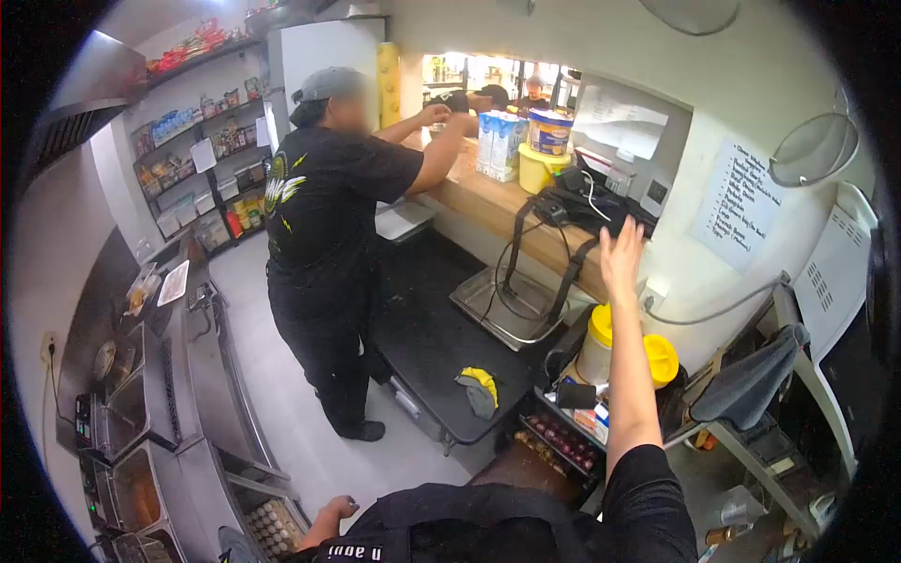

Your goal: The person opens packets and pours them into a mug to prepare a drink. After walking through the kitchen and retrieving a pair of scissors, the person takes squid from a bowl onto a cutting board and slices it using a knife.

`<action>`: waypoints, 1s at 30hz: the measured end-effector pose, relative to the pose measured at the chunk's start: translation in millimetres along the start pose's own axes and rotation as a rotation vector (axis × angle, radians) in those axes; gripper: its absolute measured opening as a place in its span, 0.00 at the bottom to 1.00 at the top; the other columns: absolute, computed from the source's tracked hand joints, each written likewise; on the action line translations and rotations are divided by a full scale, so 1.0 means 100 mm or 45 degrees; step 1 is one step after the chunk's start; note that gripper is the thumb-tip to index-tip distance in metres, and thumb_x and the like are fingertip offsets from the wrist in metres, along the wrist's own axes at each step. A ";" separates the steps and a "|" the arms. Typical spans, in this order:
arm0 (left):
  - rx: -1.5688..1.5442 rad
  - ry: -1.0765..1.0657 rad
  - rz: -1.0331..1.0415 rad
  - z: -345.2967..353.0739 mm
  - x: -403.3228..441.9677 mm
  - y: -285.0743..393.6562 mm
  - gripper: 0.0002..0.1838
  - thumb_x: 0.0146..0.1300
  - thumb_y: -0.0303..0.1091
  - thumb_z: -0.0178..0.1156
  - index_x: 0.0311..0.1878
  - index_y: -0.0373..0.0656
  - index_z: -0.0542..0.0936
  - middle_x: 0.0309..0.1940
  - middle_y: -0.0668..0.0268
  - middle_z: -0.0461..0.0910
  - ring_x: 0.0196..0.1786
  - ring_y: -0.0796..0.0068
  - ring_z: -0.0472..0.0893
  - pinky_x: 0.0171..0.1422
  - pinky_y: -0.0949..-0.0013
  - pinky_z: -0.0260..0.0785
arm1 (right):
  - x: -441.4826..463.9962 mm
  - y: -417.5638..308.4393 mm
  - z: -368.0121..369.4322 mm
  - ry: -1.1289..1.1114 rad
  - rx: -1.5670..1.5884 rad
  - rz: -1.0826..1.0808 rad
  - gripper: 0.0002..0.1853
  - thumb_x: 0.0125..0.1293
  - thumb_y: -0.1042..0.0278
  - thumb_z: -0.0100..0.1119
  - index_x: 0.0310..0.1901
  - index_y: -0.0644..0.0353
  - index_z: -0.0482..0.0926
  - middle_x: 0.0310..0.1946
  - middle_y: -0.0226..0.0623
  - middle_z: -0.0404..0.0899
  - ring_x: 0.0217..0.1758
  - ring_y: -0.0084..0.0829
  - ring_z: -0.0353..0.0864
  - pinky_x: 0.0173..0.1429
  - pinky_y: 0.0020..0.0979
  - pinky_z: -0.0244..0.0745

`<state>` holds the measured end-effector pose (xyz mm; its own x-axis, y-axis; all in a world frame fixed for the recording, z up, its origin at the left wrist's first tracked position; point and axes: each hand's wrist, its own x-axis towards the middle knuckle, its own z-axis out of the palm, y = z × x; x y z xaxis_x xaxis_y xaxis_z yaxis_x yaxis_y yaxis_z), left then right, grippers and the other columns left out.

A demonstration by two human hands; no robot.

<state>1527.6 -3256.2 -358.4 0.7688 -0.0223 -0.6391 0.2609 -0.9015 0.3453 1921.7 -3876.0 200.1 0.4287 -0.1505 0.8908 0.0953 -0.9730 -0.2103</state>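
"Gear [615, 208], black, strapped: where is it kept?"

"On the ledge [450, 188], just beyond the fingertips of the right hand [622, 261]. Straps hang over the edge; a white cable [591, 195] lies on top."

"Condition of the hands?"

"Right: raised, palm flat, fingers extended and slightly apart, nothing gripped. Whether it touches the gear, I cannot tell from here. Left hand [330, 521]: low beside the body, fingers partly curled; whether it holds anything, I cannot tell. Nearest it, eggs [272, 525]."

"Further stock, left of the raised hand?"

"Yellow tub [541, 171], one, a blue-and-yellow tub [550, 133] stacked on it; cartons [499, 145] just beside. Lower down, a metal tray [502, 305] on the black table [422, 328], and nearer the body a yellow-and-grey cloth [480, 391]."

"Below the right hand?"

"Two yellow-lidded containers, either side of the forearm. Onions [565, 443] in a drawer, lower still."

"Anyone else?"

"One co-worker [324, 197], well left of the raised hand, black shirt, grey cap, both arms stretched over the ledge."
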 end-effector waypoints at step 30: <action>0.141 -0.213 0.142 -0.72 0.54 0.84 0.31 0.51 0.50 0.69 0.56 0.46 0.77 0.54 0.54 0.78 0.59 0.55 0.75 0.63 0.59 0.67 | -0.38 0.25 0.35 -0.571 -0.604 -0.071 0.34 0.62 0.41 0.53 0.64 0.58 0.68 0.64 0.49 0.67 0.68 0.50 0.65 0.70 0.47 0.59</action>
<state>1633.1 -3301.6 -314.4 0.6791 -0.1877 -0.7096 0.1067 -0.9313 0.3484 1939.5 -3888.6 146.9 0.7775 -0.1101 0.6191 -0.2347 -0.9642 0.1232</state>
